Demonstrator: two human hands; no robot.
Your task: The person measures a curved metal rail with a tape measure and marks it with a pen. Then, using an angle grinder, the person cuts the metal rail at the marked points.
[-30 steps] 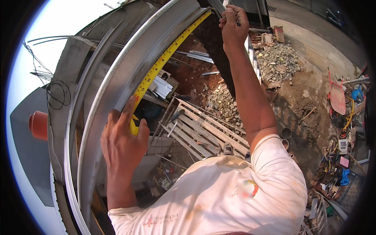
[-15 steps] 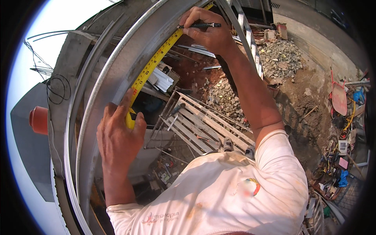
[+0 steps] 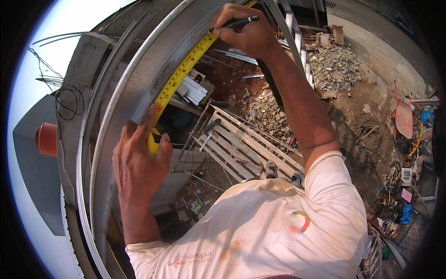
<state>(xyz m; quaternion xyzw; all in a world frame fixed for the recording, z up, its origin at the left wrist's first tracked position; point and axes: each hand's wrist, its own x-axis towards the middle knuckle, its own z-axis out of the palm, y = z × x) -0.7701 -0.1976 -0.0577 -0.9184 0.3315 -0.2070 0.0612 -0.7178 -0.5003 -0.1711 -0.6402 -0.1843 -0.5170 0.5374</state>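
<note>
Since the earliest view, the right hand (image 3: 248, 35) has come down and left from the top of the frame, where it was raised clear with the dark pen (image 3: 245, 21) tucked in it, and the pen's tip now sits at the edge of the yellow tape measure (image 3: 183, 67) at upper centre; in the last half second the pen has only tilted up more at its back end. For the work in hand this seems to mean that pen and tape now meet at one spot along the grey metal channel (image 3: 134, 88), though whether the tip truly touches the metal I cannot tell. The right thumb and forefinger pinch the pen, the other fingers curling in close behind. The left hand (image 3: 141, 149), left of centre, has hardly moved: its forefinger stretches along the lower end of the tape strip, the thumb stands apart on the right, and the case (image 3: 152, 143) is held between them, partly hidden. The tape runs slantwise from there to upper centre along the channel's right edge, a short bit showing beyond the right hand. A slatted wooden platform (image 3: 253, 148) lies below, mid-frame.
</note>
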